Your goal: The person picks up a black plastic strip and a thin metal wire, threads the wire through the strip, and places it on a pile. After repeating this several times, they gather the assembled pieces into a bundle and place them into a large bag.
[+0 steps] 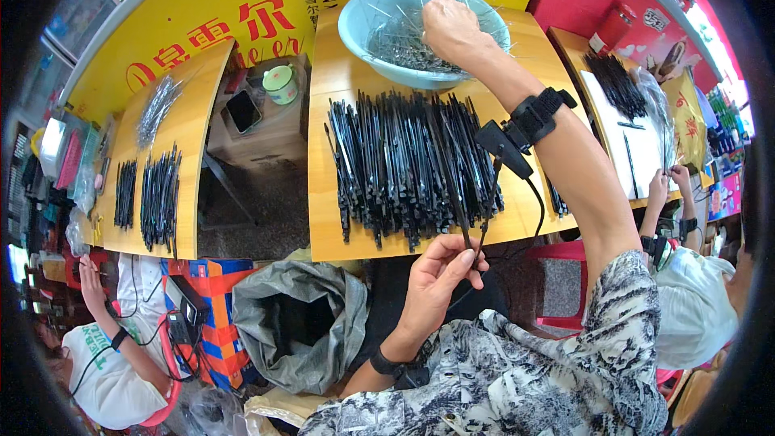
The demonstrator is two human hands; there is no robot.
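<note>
My left hand (440, 278) is closed at the near table edge, pinching the lower end of a slender black strip (458, 202). The strip rises in front of a wide pile of similar black strips (387, 165) laid side by side on the wooden table. At the far side, my right hand (450, 28) is curled over a light-blue basin (359, 40). Many thin, shiny, wire-like pieces (395, 36) lie in the basin, some poking past its rim. The fingertips of my right hand point down and are hidden, so what they grip cannot be made out.
A grey sack (303, 323) stands open below the table. Left, a phone (242, 111) and an enamel cup (280, 85) rest on a low surface. Side tables carry more black bundles (161, 198). People work at left (121, 355) and right (698, 295). A cable hangs by my right wrist.
</note>
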